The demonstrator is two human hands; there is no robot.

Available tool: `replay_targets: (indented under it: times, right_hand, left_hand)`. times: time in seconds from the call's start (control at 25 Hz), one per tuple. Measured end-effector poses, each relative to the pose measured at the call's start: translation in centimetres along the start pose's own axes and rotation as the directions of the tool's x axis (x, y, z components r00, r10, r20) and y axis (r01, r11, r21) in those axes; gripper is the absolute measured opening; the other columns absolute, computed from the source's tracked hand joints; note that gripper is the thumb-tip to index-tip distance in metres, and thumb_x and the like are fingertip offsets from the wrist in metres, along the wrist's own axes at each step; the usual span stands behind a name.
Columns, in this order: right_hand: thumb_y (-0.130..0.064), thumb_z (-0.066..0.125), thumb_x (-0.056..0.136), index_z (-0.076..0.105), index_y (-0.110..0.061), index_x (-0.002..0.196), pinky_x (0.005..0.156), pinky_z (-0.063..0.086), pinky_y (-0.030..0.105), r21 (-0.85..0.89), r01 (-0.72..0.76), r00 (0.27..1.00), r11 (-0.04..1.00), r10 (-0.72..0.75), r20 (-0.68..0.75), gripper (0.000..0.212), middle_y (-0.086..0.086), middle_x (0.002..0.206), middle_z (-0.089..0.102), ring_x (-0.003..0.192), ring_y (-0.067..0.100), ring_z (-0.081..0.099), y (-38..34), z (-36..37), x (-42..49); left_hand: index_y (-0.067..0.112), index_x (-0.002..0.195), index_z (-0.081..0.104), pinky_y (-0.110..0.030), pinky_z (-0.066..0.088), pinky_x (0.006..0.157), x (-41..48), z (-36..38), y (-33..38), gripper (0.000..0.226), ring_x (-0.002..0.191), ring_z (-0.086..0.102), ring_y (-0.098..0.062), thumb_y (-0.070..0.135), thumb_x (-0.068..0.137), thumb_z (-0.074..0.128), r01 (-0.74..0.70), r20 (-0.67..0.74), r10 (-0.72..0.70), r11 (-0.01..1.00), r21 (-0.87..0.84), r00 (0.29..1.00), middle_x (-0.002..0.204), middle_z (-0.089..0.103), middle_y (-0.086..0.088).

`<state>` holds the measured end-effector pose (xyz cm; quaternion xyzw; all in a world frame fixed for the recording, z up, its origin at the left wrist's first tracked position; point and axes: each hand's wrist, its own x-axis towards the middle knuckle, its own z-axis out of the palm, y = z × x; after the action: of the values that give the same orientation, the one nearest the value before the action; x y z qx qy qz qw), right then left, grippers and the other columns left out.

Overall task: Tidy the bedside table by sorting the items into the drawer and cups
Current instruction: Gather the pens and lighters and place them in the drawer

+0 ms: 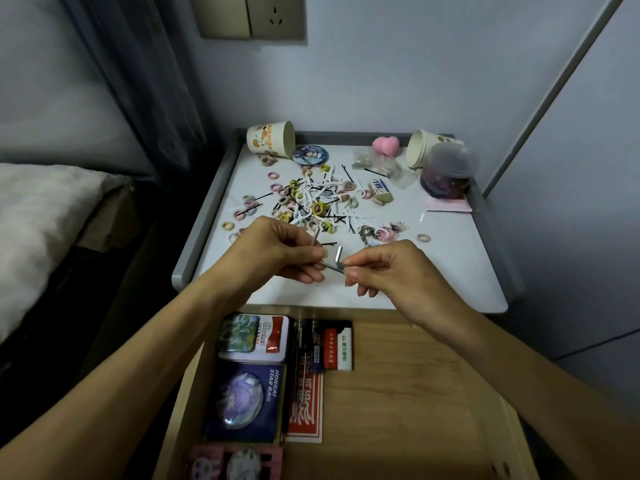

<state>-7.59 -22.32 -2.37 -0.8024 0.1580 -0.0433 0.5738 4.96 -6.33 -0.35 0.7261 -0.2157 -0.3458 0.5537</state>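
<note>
Over the front of the white bedside table (433,271), my left hand (280,251) and my right hand (384,268) meet. Both pinch small metal hex keys (337,259); one bent end sticks up between the hands and a thin shaft rises from my left fingers. Behind them lies a heap of small hair ties, black hairpins and white paper strips (311,199). Two paper cups lie on their sides at the back: one at the left (270,138), one at the right (424,147). The wooden drawer (408,393) is pulled open below my forearms.
In the drawer's left part lie a tin (254,337), a dark boxed badge (242,400), card packs (325,344) and a pink item (228,462). On the table are an eraser (381,190), a pink heart (384,146), a round badge (310,154), a clear jar (446,174), keyrings (381,233). A bed stands left.
</note>
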Motion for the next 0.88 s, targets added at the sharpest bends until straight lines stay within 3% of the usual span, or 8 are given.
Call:
replay_targets:
  times: [0.16,0.32,0.4,0.56,0.88]
  right_hand:
    - [-0.016,0.071,0.086,0.077,-0.026,0.091,0.055,0.047,0.016,-0.072,0.032,0.999,0.997,-0.033,-0.016,0.012,-0.007,0.071,0.073,0.058,0.001,0.059,-0.1,0.5,-0.2]
    - [-0.020,0.075,0.083,0.075,-0.034,0.081,0.058,0.053,0.028,-0.123,0.064,0.997,0.990,-0.070,-0.040,0.014,-0.006,0.072,0.073,0.063,0.008,0.065,-0.2,0.8,-0.1]
    - [-0.022,0.076,0.081,0.075,-0.030,0.080,0.055,0.052,0.025,-0.093,0.066,0.994,0.993,-0.073,-0.076,0.008,-0.004,0.071,0.073,0.067,0.012,0.068,0.0,0.8,0.0]
    - [-0.021,0.070,0.088,0.072,-0.018,0.083,0.054,0.043,0.016,-0.002,-0.006,0.990,1.000,0.006,-0.138,0.006,-0.001,0.072,0.073,0.056,0.005,0.060,0.4,0.5,0.3]
    - [-0.017,0.070,0.087,0.075,-0.013,0.085,0.047,0.034,0.017,0.129,0.004,0.993,0.992,0.011,-0.119,0.007,0.005,0.070,0.071,0.047,0.006,0.040,0.3,0.2,0.3]
  left_hand:
    - [-0.010,0.089,0.071,-0.024,0.059,0.060,-0.3,0.9,-0.4,0.015,0.063,0.072,-0.022,0.003,0.082,0.071,-0.022,0.033,0.020,0.998,0.053,0.999,0.079,0.073,-0.023]
    - [-0.009,0.088,0.072,-0.025,0.060,0.062,-0.4,1.8,-1.1,0.016,0.067,0.073,-0.024,0.006,0.082,0.071,-0.043,0.018,0.043,0.999,0.018,0.999,0.078,0.073,-0.021]
    - [-0.009,0.089,0.072,-0.025,0.060,0.061,-0.4,1.9,-1.1,0.014,0.066,0.072,-0.024,0.004,0.083,0.071,-0.034,-0.015,0.034,0.999,-0.033,0.999,0.079,0.073,-0.023]
    - [-0.005,0.083,0.071,-0.024,0.058,0.055,-0.2,1.8,-0.7,0.007,0.058,0.070,-0.021,0.002,0.082,0.070,0.001,-0.095,-0.013,0.992,-0.123,0.995,0.075,0.073,-0.021]
    - [-0.006,0.088,0.072,-0.025,0.058,0.053,-0.6,1.9,-0.7,0.014,0.055,0.068,-0.021,0.007,0.085,0.069,-0.043,-0.105,0.031,0.993,-0.113,0.994,0.073,0.072,-0.021]
